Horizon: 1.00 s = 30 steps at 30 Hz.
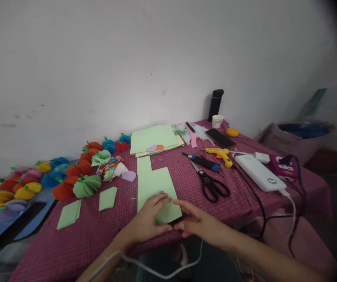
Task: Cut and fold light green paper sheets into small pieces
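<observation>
A light green sheet of paper (158, 180) lies at the table's front edge, partly over more green paper. My left hand (147, 215) rests on the sheet with its fingers stretched out and its thumb along the near edge. At the sheet's near right corner, my right hand (196, 221) has its fingers and thumb around the paper edge, and the corner looks slightly raised. Its lower fingers are partly hidden. A narrower green paper piece (143, 164) shows beyond the sheet. Black-handled scissors (211, 184) lie just to the right, apart from both hands.
Small green cards (107, 198) and colourful paper pumpkins (87, 185) spread leftward. Stacked paper (153, 137) lies against the wall. Rightward are a cutter (202, 161), yellow glue gun (221, 154), phone (220, 138), power bank (259, 172), power strip (284, 166), paper cup (217, 121), black bottle (215, 105) and cables.
</observation>
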{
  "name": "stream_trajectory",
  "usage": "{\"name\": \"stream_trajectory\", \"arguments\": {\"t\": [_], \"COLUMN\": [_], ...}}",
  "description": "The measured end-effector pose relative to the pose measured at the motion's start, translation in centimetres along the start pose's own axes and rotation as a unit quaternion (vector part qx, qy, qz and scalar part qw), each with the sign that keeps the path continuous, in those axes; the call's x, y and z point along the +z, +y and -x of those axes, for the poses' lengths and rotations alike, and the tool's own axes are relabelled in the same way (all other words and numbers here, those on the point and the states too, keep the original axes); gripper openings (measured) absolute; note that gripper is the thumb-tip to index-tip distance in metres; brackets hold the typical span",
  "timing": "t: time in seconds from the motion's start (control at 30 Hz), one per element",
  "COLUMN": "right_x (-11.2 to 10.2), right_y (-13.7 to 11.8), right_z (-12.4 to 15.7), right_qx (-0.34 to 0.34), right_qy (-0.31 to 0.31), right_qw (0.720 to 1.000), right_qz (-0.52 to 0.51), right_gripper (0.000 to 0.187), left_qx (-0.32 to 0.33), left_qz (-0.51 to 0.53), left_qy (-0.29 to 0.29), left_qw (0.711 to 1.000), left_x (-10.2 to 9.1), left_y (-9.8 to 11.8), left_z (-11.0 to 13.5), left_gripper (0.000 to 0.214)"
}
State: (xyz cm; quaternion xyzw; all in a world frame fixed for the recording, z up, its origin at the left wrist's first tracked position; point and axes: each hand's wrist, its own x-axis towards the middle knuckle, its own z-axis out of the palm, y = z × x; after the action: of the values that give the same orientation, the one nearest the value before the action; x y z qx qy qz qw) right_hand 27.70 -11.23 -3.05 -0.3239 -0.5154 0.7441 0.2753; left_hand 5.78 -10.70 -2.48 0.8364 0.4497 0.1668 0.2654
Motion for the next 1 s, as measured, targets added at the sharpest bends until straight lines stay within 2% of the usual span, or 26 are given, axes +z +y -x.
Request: {"name": "stream_trajectory", "arguments": {"t": [0.13,0.2,0.27,0.33,0.4,0.47,0.53,0.6,0.73,0.93,1.0], "right_x": [-1.3,-2.0,-2.9,-4.2,-5.9,-7.6,-9.0,-9.9,-10.2,-10.6,-10.7], "right_y": [-0.2,-0.5,-0.9,-1.6,-2.3,-2.8,-3.1,-3.1,-2.6,-2.2,-2.3], "right_z": [1.1,1.7,2.1,2.2,2.1,1.9,1.7,1.7,1.9,1.7,1.6], "right_qx": [0.003,-0.014,-0.050,-0.103,-0.151,-0.169,-0.160,-0.138,-0.104,-0.064,-0.049], "right_qy": [0.008,0.016,0.052,0.118,0.203,0.274,0.309,0.315,0.297,0.307,0.298], "right_qw": [1.000,0.996,0.979,0.934,0.870,0.805,0.748,0.711,0.676,0.641,0.640], "right_qz": [0.025,0.085,0.191,0.320,0.422,0.498,0.565,0.614,0.666,0.701,0.707], "right_gripper": [0.055,0.047,0.035,0.028,0.029,0.032,0.035,0.039,0.040,0.042,0.042], "left_qx": [-0.017,-0.027,-0.032,-0.033,-0.031,-0.022,-0.009,0.002,0.016,0.037,0.045], "left_qz": [-0.002,0.003,0.007,0.005,0.000,-0.011,-0.027,-0.045,-0.075,-0.102,-0.104], "left_qy": [0.015,0.015,0.017,0.018,0.019,0.017,0.014,0.015,0.029,0.044,0.053], "left_qw": [1.000,1.000,0.999,0.999,0.999,1.000,0.999,0.999,0.997,0.993,0.992], "left_x": [0.8,0.8,0.7,0.6,0.6,0.7,0.9,1.0,1.1,1.2,1.3], "left_y": [-0.4,-0.3,-0.2,-0.1,-0.1,-0.2,-0.3,-0.3,-0.3,-0.3,-0.4], "left_z": [0.0,0.0,0.0,0.0,0.1,0.3,0.5,0.6,0.5,0.4,0.4], "left_gripper": [0.059,0.057,0.055,0.054,0.051,0.051,0.054,0.058,0.053,0.045,0.043]}}
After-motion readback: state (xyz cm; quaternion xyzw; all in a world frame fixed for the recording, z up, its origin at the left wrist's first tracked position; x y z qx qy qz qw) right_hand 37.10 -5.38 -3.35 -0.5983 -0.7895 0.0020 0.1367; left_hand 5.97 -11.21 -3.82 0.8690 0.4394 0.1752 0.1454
